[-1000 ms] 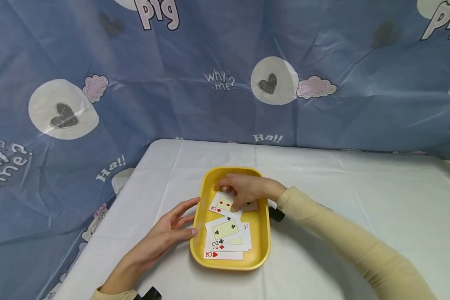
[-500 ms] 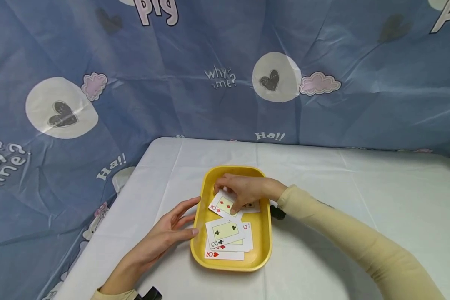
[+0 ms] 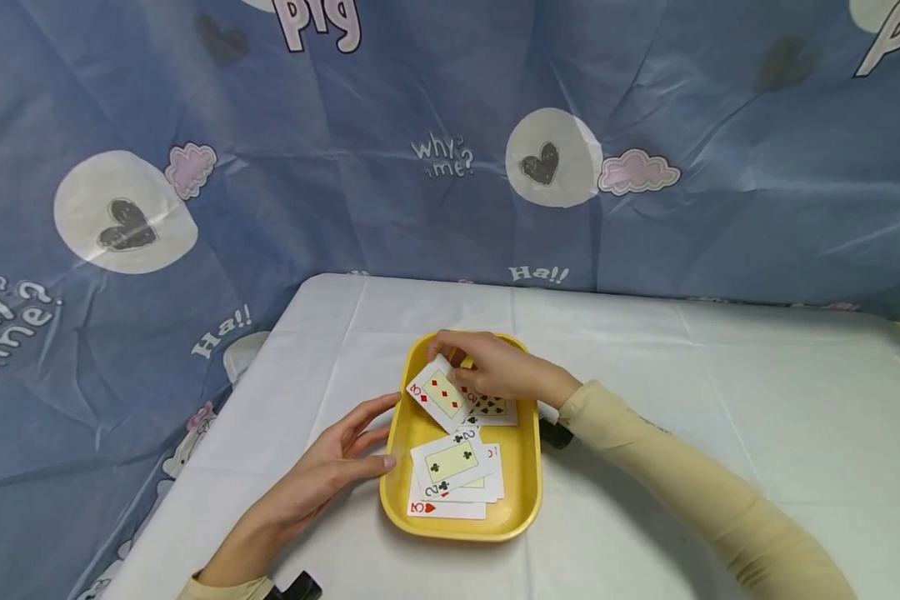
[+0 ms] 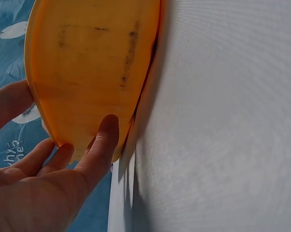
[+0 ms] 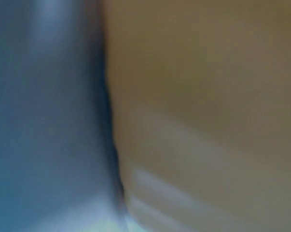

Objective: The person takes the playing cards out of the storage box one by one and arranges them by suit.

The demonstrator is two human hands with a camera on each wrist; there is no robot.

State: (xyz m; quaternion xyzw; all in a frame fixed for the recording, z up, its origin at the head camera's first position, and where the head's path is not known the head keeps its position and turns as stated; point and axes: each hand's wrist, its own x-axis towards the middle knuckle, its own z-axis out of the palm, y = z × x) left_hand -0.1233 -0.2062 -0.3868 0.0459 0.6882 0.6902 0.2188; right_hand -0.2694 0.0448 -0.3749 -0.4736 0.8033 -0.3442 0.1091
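Observation:
A yellow tray (image 3: 521,508) stands on the white table with several playing cards in it. My right hand (image 3: 498,367) reaches into its far part and pinches a three of diamonds (image 3: 441,393) by its upper right edge. The card is tilted up, partly over a spade card (image 3: 495,408). Nearer in the tray lie a two of clubs (image 3: 450,461) and, beneath it, a three of hearts (image 3: 457,510) and another card. My left hand (image 3: 326,471) touches the tray's left side with thumb and fingers extended; the left wrist view shows the fingertips (image 4: 109,126) against the tray's wall (image 4: 87,63).
White cloth (image 3: 682,400) covers the table around the tray. A blue printed curtain (image 3: 360,167) hangs behind and to the left. The right wrist view is blurred, filled mostly by a yellowish surface (image 5: 198,96).
My right hand has risen a little and shifted away, lifting and turning the three of diamonds and uncovering more of the spade card. My left hand has stayed on the tray's side.

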